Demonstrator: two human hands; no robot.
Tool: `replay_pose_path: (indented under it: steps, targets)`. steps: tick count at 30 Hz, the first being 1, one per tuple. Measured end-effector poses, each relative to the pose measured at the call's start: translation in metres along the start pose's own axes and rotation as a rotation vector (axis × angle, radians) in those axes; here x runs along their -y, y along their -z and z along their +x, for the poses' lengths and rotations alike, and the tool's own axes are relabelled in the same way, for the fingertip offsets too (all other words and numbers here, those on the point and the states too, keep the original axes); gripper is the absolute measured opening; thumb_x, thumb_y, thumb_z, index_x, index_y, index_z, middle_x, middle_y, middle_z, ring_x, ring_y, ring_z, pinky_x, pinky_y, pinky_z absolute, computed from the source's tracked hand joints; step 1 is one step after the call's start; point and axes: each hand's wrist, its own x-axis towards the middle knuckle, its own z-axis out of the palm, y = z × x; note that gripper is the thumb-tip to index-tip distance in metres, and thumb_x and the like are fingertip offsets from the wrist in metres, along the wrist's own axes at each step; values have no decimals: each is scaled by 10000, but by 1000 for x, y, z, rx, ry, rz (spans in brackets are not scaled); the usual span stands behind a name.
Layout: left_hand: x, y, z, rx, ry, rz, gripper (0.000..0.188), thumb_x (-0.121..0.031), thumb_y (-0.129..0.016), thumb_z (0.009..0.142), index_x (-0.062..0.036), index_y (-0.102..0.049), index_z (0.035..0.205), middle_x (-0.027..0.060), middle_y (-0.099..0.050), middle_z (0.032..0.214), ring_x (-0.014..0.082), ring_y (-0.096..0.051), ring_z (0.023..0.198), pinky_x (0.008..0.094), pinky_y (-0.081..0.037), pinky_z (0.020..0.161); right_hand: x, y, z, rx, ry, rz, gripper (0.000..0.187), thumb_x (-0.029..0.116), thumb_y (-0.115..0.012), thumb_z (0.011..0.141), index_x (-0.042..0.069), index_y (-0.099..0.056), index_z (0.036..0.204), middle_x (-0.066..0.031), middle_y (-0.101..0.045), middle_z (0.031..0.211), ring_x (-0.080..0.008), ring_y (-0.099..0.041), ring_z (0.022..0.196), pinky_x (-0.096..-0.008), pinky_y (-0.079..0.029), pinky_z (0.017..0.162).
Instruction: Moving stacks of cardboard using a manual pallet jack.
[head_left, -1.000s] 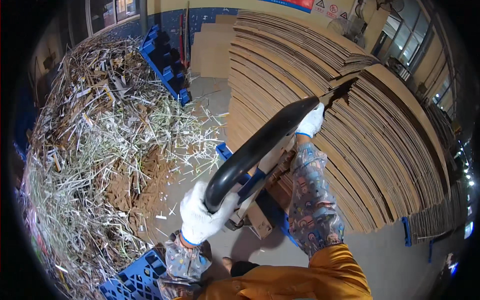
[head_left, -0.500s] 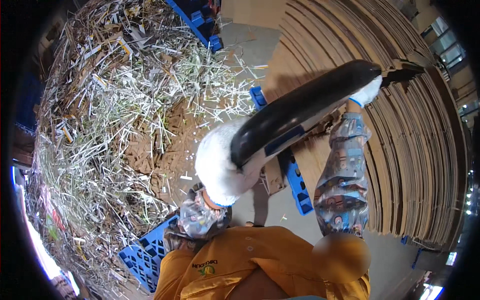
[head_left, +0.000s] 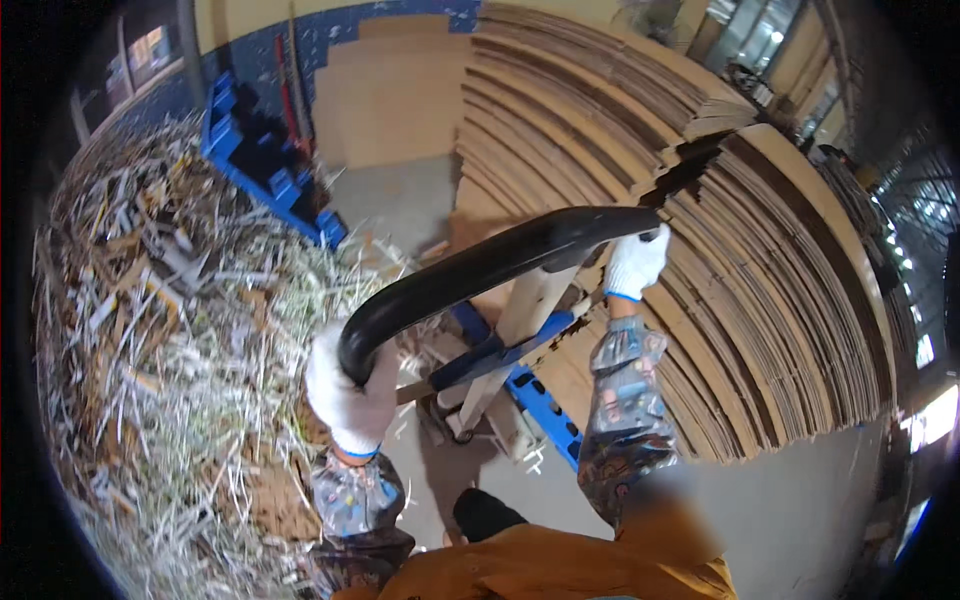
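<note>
Both my hands, in white knitted gloves, are on a thick black curved handle (head_left: pixel 480 268) of what looks like a hand pallet truck. My left hand (head_left: pixel 345 400) closes round its near left end. At the far right end my right hand (head_left: pixel 636 262) grips it, its fingers partly hidden. Below the handle, a pale shaft (head_left: pixel 530 305) slants down to a low base (head_left: pixel 460 425) near the floor. A blue plastic pallet (head_left: pixel 548 415) lies beside that base, under tall stacks of flat brown cardboard (head_left: pixel 730 310).
A large heap of shredded paper and cardboard strips (head_left: pixel 180 330) covers the left side. Another blue pallet (head_left: pixel 265 175) stands tilted at the heap's far edge. Cardboard sheets (head_left: pixel 390 95) lean on the back wall. Grey floor (head_left: pixel 780 500) shows at the lower right.
My view has swung up and to the right, bringing the back wall into sight. Handle and hands appear lower and further left, and more of the shaft shows. Both hands keep their hold.
</note>
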Motion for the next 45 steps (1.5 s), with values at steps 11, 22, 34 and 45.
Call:
replay_pose_path:
  steps: [11,22,34,45]
  targets:
    - [72,-49,104,141,75,-213,232,45,-628,777,-9,-591,1000,27,-560,874,98,-507,788,238,-421,744,37,-51,11,-105,59,24,231,248,-641,800,65,-551,911,-173,-619,734,-344,-609,670,-414,-470,637]
    - [147,-124,186,132,177,-211,257,-89,-712,754,-23,-613,983,71,-616,786,135,-555,693,258,-467,683,42,-127,28,-149,23,20,222,216,-651,789,76,-575,944,-152,-631,747,-315,-614,660,-393,-477,641]
    - [227,-256,284,302,49,-465,220,-106,-679,795,-7,-599,974,42,-602,750,96,-532,671,263,-455,633,53,-183,51,-369,3,-94,244,241,-662,811,72,-591,973,-155,-659,793,-288,-654,715,-351,-500,677]
    - [285,-407,343,426,-19,-447,320,-260,-698,792,-65,-609,1031,126,-678,841,292,-668,783,371,-506,698,69,-209,61,-462,-68,-124,199,163,-659,802,59,-576,950,-110,-634,774,-184,-597,676,-305,-489,683]
